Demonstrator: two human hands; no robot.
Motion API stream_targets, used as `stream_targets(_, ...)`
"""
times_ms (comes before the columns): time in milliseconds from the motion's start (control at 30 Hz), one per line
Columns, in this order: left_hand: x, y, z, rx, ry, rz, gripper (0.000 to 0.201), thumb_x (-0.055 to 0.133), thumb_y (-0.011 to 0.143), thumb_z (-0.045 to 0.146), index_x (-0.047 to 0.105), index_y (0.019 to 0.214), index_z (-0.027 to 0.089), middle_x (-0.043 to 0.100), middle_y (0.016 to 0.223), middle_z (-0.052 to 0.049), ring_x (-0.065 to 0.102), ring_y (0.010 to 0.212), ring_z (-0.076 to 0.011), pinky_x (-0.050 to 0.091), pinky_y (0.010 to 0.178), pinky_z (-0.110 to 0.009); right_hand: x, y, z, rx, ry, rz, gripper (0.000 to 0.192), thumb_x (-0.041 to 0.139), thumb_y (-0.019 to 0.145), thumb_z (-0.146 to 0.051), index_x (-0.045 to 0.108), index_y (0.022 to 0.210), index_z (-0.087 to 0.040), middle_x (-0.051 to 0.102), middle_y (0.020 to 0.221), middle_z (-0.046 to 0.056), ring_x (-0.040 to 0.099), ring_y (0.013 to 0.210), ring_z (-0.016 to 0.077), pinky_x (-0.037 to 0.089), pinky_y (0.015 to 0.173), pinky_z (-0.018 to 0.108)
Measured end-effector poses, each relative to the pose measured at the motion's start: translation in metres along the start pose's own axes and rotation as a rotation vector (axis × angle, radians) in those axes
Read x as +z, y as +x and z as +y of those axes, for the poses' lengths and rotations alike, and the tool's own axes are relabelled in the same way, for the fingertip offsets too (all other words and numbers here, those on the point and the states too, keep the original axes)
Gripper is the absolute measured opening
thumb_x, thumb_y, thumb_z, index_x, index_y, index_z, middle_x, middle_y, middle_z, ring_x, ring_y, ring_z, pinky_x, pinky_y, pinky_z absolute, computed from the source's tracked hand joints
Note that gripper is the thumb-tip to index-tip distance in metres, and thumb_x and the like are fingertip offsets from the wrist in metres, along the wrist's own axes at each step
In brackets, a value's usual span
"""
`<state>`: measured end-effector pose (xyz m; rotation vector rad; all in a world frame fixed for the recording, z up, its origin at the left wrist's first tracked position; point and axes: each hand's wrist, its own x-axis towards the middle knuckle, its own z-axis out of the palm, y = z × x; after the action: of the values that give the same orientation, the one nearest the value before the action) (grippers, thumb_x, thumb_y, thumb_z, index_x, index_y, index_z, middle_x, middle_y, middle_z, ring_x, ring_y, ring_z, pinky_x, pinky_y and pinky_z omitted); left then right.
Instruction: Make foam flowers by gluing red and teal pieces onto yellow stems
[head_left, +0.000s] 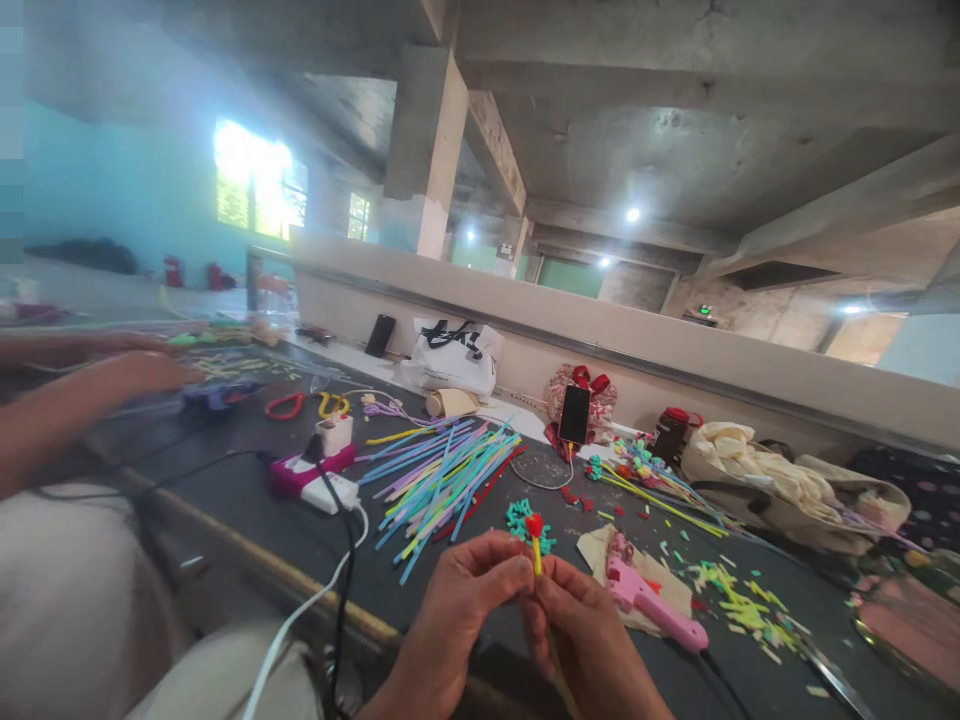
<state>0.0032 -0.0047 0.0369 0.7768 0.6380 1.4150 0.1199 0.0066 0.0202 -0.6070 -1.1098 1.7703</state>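
Close together at the table's near edge, my left hand (pixel 484 580) and my right hand (pixel 581 615) both pinch a thin yellow flower stem (pixel 537 562). A small red flower head (pixel 534 525) tops the stem, which stands almost upright and runs down below my right hand. Just behind the red head lies a heap of short teal pieces (pixel 517 518). To the right of my hands a pink glue gun (pixel 649 600) rests on a brown piece of card (pixel 592 548). Long coloured stems (pixel 450 475) lie in a bundle beyond my left hand.
A pink and white power strip (pixel 315 480) with trailing cables is at left, near another person's forearm (pixel 97 400). Scissors (pixel 829 675) and yellow-green scraps (pixel 750 605) lie at right. A phone (pixel 574 413), finished flowers (pixel 641 460) and a cloth bag (pixel 739 465) stand farther back.
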Motion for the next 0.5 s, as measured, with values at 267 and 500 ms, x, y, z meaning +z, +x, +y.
stream_targets(267, 0.002, -0.008, 0.0, 0.001, 0.048, 0.024, 0.017, 0.067, 0.057, 0.028, 0.058, 0.06, 0.013, 0.055, 0.043, 0.003, 0.047, 0.033, -0.0085, 0.037, 0.037, -0.02, -0.003, -0.004, 0.003, 0.035, -0.118, -0.019, 0.028, 0.065, 0.067, -0.037, 0.052, 0.063, -0.012, 0.052, 0.042, -0.005, 0.043, 0.03, 0.002, 0.028, 0.031, 0.011)
stream_targets(500, 0.006, -0.014, 0.001, 0.108, 0.137, 0.034, 0.012, 0.068, 0.056, 0.019, 0.057, 0.054, 0.013, 0.056, 0.058, 0.002, 0.05, 0.053, -0.0091, 0.039, 0.051, -0.019, 0.002, -0.013, 0.003, -0.057, -0.239, 0.092, 0.031, 0.065, 0.064, -0.041, 0.057, 0.07, -0.012, 0.05, 0.042, -0.006, 0.045, 0.032, 0.0024, 0.028, 0.032, 0.011)
